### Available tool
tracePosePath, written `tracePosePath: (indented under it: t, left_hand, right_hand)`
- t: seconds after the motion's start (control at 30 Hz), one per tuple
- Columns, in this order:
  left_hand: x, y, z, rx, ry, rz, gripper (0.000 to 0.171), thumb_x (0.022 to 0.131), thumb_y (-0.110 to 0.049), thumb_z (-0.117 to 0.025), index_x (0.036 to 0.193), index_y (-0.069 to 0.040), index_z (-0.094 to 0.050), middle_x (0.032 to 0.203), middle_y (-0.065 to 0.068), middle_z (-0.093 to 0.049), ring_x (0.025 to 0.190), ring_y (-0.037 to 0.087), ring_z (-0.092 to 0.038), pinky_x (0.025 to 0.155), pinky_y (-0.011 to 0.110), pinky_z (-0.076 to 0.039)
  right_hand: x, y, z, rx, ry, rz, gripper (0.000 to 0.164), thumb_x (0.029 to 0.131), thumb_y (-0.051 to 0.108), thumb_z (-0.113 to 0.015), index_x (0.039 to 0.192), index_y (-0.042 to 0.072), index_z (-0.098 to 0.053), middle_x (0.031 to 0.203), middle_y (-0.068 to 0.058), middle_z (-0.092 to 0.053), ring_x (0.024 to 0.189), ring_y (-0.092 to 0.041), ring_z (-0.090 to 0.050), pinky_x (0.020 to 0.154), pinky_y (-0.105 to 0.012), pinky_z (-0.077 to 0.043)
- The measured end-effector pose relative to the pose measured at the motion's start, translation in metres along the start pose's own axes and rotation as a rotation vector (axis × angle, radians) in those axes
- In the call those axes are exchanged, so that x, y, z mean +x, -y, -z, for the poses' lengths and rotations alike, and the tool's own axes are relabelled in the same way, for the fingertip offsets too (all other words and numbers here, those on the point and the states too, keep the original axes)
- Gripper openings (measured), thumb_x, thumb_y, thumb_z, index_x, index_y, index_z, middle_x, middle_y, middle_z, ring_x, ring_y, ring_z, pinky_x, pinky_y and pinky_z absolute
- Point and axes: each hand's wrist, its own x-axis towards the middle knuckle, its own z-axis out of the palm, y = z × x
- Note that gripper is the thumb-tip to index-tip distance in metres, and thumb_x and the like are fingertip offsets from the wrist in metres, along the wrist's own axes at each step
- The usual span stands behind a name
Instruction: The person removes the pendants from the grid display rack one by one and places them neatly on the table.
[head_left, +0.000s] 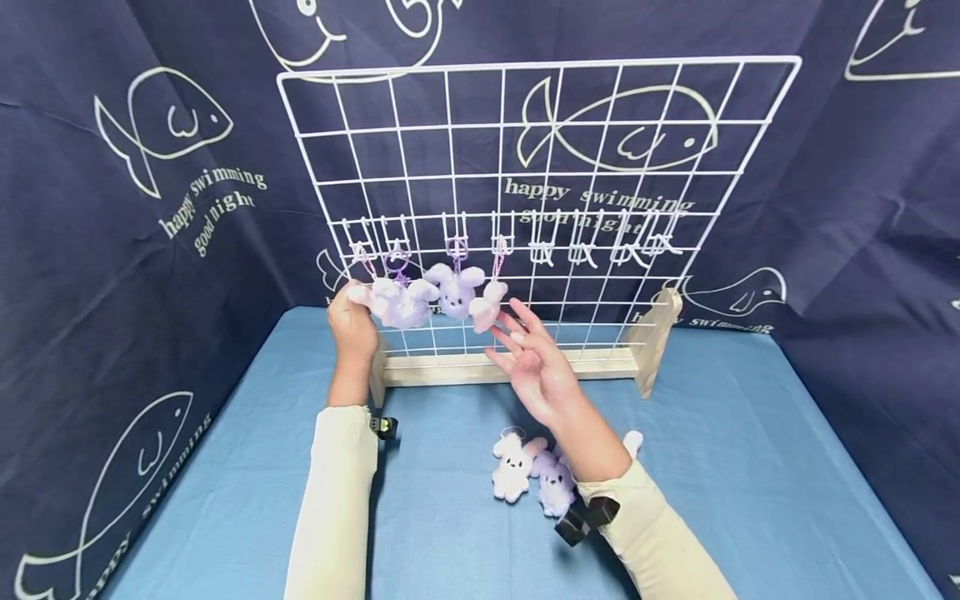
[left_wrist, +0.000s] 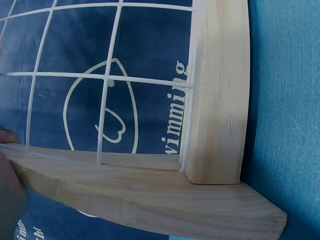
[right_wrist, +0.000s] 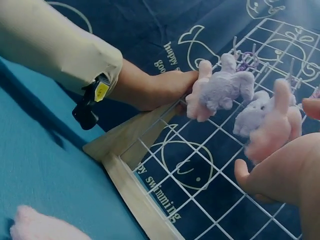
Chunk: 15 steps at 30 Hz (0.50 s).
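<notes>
Left hand point(head_left: 352, 325): fingers curled, gripping the upper end of the wooden side piece point(left_wrist: 150, 195), left end of rack; mostly cut off in left wrist view.
Right hand point(head_left: 540, 367): fingers spread and loosely bent, holding nothing, right beside the end pink bunny point(head_left: 488, 307); can't tell if fingertips touch it.
Hanging bunnies: four in a row, left half of rack. From left: pink bunny point(head_left: 383, 302), purple bunny point(head_left: 409, 305) overlapping it, second purple bunny point(head_left: 456, 293), then the end pink one.
Rack: white wire grid point(head_left: 540, 64), standing in a wooden base point(head_left: 450, 372).
Hooks: white hooks point(head_left: 581, 253) in a line along the grid, bunnies hang by loops from the left ones.
Table bunnies: white bunny point(head_left: 512, 468) and a purple bunny point(head_left: 555, 487) side by side, more partly hidden by right forearm.
Table: blue cloth point(head_left: 442, 525).
Backdrop: dark blue fabric point(head_left: 60, 275), fish outlines, lettering.
Sleeves: cream point(head_left: 337, 500), black wrist cameras point(head_left: 385, 428).
</notes>
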Motion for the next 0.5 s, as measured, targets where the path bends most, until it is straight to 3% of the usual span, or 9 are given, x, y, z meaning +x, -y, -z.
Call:
tracePosePath:
  t: [0.13, 0.27, 0.5]
  left_hand:
    - [0.001, 0.0, 0.0, -0.001, -0.008, -0.001, 0.097, 0.088, -0.085, -0.036, 0.07, 0.01, -0.045, 0.066, -0.015, -0.039, 0.063, -0.008, -0.034, 0.062, 0.015, -0.026]
    - [0.001, -0.001, 0.0, 0.008, 0.002, 0.01, 0.098, 0.087, -0.086, -0.035, 0.07, 0.009, -0.045, 0.066, -0.017, -0.038, 0.063, -0.008, -0.033, 0.062, 0.015, -0.025]
    - [-0.001, 0.01, 0.0, 0.011, -0.011, 0.003, 0.096, 0.09, -0.084, -0.034, 0.07, 0.01, -0.047, 0.067, -0.015, -0.038, 0.063, -0.008, -0.033, 0.062, 0.015, -0.025]
  right_hand:
    - [0.0, -0.003, -0.004, -0.096, 0.063, 0.008, 0.056, 0.096, 0.003, -0.047, 0.148, 0.024, -0.045, 0.14, 0.003, -0.052, 0.129, -0.016, -0.051, 0.12, -0.047, -0.041]
    - [-0.002, -0.003, -0.008, -0.093, 0.149, 0.008, 0.043, 0.095, 0.001, -0.048, 0.131, 0.025, -0.05, 0.127, 0.006, -0.055, 0.116, -0.009, -0.058, 0.113, -0.04, -0.05]
    - [-0.01, 0.0, -0.013, -0.116, 0.255, 0.026, 0.056, 0.097, 0.003, -0.05, 0.151, 0.012, -0.036, 0.142, -0.005, -0.056, 0.131, -0.019, -0.062, 0.113, -0.037, -0.051]
